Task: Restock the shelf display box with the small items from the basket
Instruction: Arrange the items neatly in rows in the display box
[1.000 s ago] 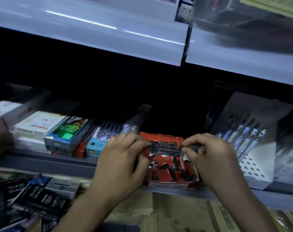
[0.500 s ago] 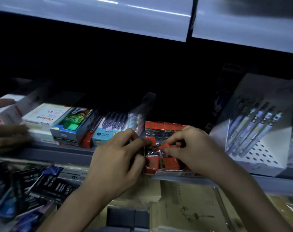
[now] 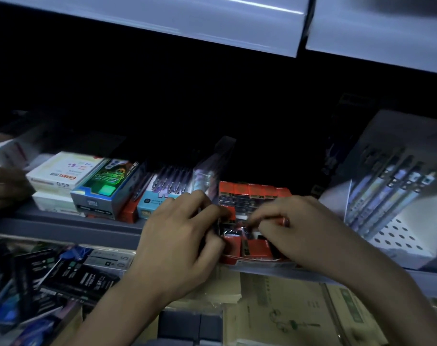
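Red cardboard forms the display box (image 3: 252,258), which sits on the shelf (image 3: 62,228) at about 5 o'clock in the view, part filled with little red and black packs (image 3: 256,245) lying at odd angles. That jumble is the likely trouble. A new pack pushed in on top could ride up, tip over the low front wall and drop into the clutter below. A hard shove could also nudge the box off the shelf lip (its front sits close to the edge). The dim light makes a neat slot hard to judge, too.

The right hand (image 3: 302,228), at 3 o'clock of the box, has its fingertips (image 3: 256,219) drawn tightly together, pinching a red pack (image 3: 278,219) just above those inside. The left hand (image 3: 177,245), at 9 o'clock, has its fingers curled against the box's left wall around something dark. Whether that is the wall or more packs, I cannot tell. No basket is in view.
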`<state>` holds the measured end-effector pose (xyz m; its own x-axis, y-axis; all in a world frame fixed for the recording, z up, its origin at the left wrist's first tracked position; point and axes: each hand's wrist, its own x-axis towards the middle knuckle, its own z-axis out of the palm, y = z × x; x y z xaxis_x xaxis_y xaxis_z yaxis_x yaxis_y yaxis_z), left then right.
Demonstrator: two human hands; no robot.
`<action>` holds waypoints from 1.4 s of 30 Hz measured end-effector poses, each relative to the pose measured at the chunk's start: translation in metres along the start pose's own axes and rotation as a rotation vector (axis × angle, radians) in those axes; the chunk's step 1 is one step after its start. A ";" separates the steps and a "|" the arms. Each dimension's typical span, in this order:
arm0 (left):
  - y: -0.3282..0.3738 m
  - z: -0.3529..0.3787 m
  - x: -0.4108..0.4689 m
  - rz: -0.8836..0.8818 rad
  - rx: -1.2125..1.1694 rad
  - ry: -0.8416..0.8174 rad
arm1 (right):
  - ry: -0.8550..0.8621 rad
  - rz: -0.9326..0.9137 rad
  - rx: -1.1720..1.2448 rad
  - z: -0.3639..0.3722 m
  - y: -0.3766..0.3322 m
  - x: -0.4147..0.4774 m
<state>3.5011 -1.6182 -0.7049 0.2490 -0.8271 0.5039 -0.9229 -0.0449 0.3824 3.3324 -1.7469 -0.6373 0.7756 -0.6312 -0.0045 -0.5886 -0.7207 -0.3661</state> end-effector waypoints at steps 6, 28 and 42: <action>-0.001 -0.001 0.000 0.004 -0.022 0.005 | 0.065 -0.075 -0.240 0.011 -0.001 -0.006; 0.000 -0.003 0.000 -0.011 -0.037 0.012 | 0.255 0.062 0.505 0.002 -0.002 0.003; 0.000 -0.002 0.000 0.013 -0.020 0.029 | 0.306 0.031 0.212 0.030 0.000 0.025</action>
<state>3.5019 -1.6169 -0.7040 0.2457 -0.8110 0.5309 -0.9200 -0.0226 0.3913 3.3587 -1.7543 -0.6649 0.6352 -0.7313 0.2485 -0.5257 -0.6451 -0.5545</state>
